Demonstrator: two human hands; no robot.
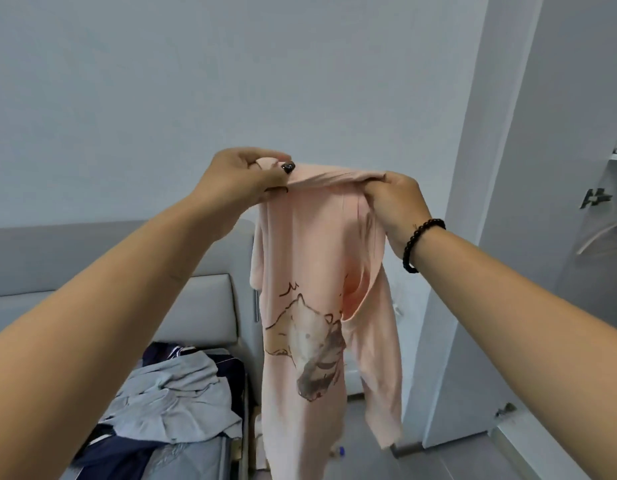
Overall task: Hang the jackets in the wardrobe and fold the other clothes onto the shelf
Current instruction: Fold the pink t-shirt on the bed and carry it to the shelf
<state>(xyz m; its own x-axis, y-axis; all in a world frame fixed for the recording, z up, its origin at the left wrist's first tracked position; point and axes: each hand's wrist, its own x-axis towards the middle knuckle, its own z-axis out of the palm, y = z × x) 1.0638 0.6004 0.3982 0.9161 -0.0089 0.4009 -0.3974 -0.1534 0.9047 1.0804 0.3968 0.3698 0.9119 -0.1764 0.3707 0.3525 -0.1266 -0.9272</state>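
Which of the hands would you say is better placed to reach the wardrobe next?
Probably the right hand: it grips the pink garment on the side nearest the wardrobe; the left hand is farther away.

Head camera, facing forward, hands [335, 188] close ahead

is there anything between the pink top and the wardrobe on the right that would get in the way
Nothing visible does. Both hands, left and right, hold the pink top up in the air, and the space toward the open wardrobe at the right edge looks free. Its shelf is mostly out of view.
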